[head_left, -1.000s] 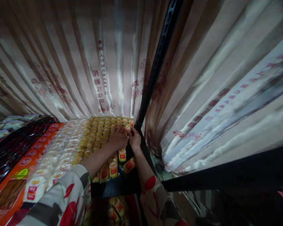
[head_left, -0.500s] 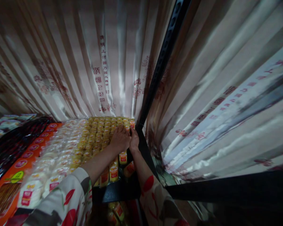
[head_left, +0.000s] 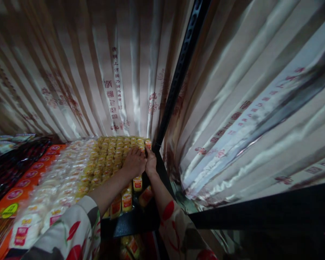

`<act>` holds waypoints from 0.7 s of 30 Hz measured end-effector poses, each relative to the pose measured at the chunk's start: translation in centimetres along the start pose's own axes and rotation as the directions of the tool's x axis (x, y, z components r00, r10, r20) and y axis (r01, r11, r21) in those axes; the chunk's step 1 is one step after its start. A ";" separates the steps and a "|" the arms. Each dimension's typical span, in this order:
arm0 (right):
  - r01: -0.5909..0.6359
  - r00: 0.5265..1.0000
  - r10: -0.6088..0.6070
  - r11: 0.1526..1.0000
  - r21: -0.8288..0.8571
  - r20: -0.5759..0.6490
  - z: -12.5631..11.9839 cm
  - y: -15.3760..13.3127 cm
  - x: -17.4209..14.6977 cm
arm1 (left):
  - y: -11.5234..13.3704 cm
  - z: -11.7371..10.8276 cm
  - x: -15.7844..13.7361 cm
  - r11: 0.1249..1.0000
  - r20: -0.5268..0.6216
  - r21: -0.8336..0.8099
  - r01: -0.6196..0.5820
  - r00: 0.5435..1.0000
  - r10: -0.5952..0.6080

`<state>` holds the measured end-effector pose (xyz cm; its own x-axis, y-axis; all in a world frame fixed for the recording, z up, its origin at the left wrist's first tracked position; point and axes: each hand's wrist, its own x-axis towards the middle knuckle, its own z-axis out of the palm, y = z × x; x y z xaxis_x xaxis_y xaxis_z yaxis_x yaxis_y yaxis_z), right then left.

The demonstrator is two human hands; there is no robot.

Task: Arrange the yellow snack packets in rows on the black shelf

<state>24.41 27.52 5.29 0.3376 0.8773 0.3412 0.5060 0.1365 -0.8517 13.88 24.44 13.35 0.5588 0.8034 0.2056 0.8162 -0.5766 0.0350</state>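
My left hand [head_left: 135, 163] lies over the right-hand part of a block of small yellow wrapped cakes [head_left: 105, 157], its fingers apart and slightly bent across the packs. Right beside it, touching, is my right hand [head_left: 151, 161]. Its fingers are closed at a yellow wrapped cake with a red-orange label [head_left: 148, 144] at the back right corner. Fingertips of both hands are partly hidden. Nearer the shelf front, a labelled cake pack [head_left: 137, 183] stands in line, and a tilted pack [head_left: 146, 196] lies loose beneath my right forearm.
Left of the yellow block are rows of white wrapped cakes [head_left: 27, 216], an orange display box [head_left: 29, 173] and dark packs [head_left: 18, 162]. A black post [head_left: 176, 86] rises at the right corner. Pleated printed curtains [head_left: 135, 72] hang behind. More yellow packs [head_left: 134, 245] sit lower down.
The whole scene has shifted slightly left and down in view. Both hands stay at the same back right corner of the block, with little visible movement among the packs.
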 end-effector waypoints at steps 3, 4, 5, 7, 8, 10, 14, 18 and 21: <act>-0.003 1.000 0.003 1.000 0.001 -0.014 0.1 0.0 -0.1 | 0.1 -0.5 -0.2 0.999 -0.009 -0.029 -0.013 1.000 0.012; -0.005 1.000 0.005 1.000 -0.009 -0.012 0.1 0.0 -0.2 | 0.2 -0.6 -0.2 0.999 -0.007 -0.043 -0.013 1.000 0.013; -0.007 1.000 0.007 1.000 -0.020 -0.011 0.0 0.0 -0.3 | 0.2 -0.8 -0.3 0.998 -0.003 -0.055 -0.013 1.000 0.013; -0.004 1.000 0.004 0.999 -0.033 -0.017 -0.2 -0.2 -0.5 | 0.2 -1.1 -0.5 0.997 0.007 -0.070 -0.013 1.000 0.014; -0.002 1.000 0.001 0.999 -0.034 -0.026 -0.4 -0.4 -0.6 | 0.3 -1.3 -0.6 0.997 0.009 -0.073 -0.013 1.000 0.014; 0.005 0.998 -0.007 0.999 -0.037 -0.056 -1.1 -1.0 -1.0 | 0.5 -1.9 -1.0 0.997 0.011 -0.079 -0.010 1.000 0.011; 0.041 0.994 -0.046 0.998 -0.042 -0.103 -3.2 -2.8 -2.4 | 1.8 -3.4 -2.6 0.992 0.030 -0.123 -0.002 1.000 0.006; 0.044 0.994 -0.048 0.998 -0.038 -0.101 -5.7 -4.6 -5.4 | 4.1 -4.7 -5.4 0.980 0.007 -0.197 -0.032 0.999 0.034; 0.052 0.996 -0.053 0.999 -0.013 -0.073 -7.7 -5.7 -8.7 | 5.9 -5.0 -8.4 0.961 -0.026 -0.270 -0.059 0.998 0.054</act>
<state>24.70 15.54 10.29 0.3677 0.8327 0.4139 0.5328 0.1762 -0.8277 13.28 13.53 16.75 0.5984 0.7667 0.2327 0.7115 -0.6420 0.2857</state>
